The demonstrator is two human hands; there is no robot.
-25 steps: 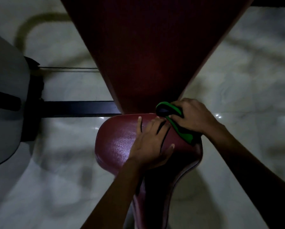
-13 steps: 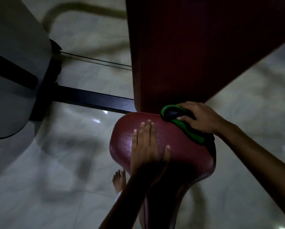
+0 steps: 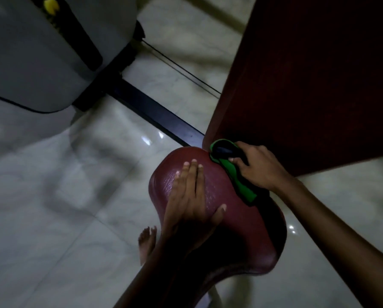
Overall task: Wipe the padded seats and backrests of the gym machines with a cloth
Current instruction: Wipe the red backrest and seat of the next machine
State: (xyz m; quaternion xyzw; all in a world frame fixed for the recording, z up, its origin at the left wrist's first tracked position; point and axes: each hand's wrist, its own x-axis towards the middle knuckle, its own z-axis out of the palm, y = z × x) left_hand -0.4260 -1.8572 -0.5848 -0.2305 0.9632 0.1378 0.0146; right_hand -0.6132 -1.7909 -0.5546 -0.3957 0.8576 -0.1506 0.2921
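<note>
A dark red padded seat [image 3: 235,210] fills the lower middle of the head view. Above it rises the dark red padded backrest [image 3: 308,85]. My left hand [image 3: 190,196] lies flat on the seat with straight fingers. My right hand [image 3: 257,167] grips a green and black cloth [image 3: 235,172] at the back of the seat, where the seat meets the foot of the backrest. Part of the cloth is hidden under the right hand.
A grey machine cover [image 3: 41,52] with a black frame stands at the upper left. A dark steel bar [image 3: 155,116] runs along the floor from it to the seat, with thin cables [image 3: 181,70] above. The floor is pale glossy tile [image 3: 52,218]. A bare foot [image 3: 147,243] is left of the seat.
The view has swung, so the seat and backrest sit further right and tilted. My left hand has slid toward the seat's left side. The right hand keeps the cloth at the seat's back edge.
</note>
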